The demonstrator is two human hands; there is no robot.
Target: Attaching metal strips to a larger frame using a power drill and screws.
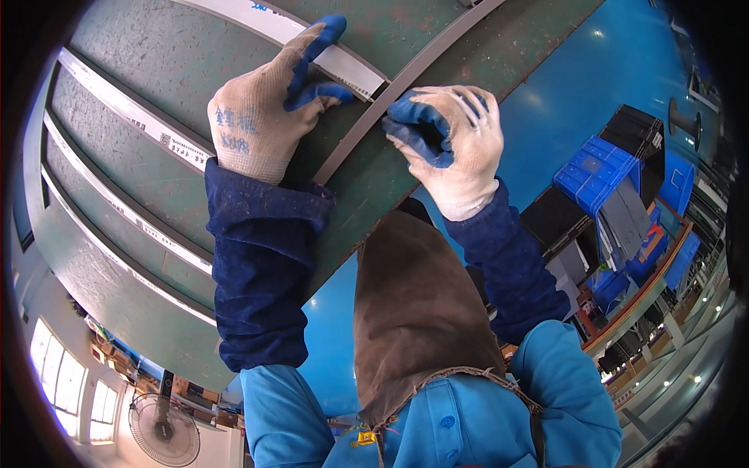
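OK, L hand [261, 117] at wht strip [351, 69], blue crate [594, 170], contents unclear

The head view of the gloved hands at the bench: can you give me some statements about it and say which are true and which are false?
1. The left hand and the right hand are both gloved in white and blue. True.
2. Several white-faced strips lie on the workbench. True.
3. The workbench is bright yellow. False: it is dark green and scuffed.
4. The right hand lies flat and spread out. False: it is curled, close to the grey-brown strip.
5. A fan shows at the lower left of the picture. True.
6. The person wears a red apron. False: the apron is brown.
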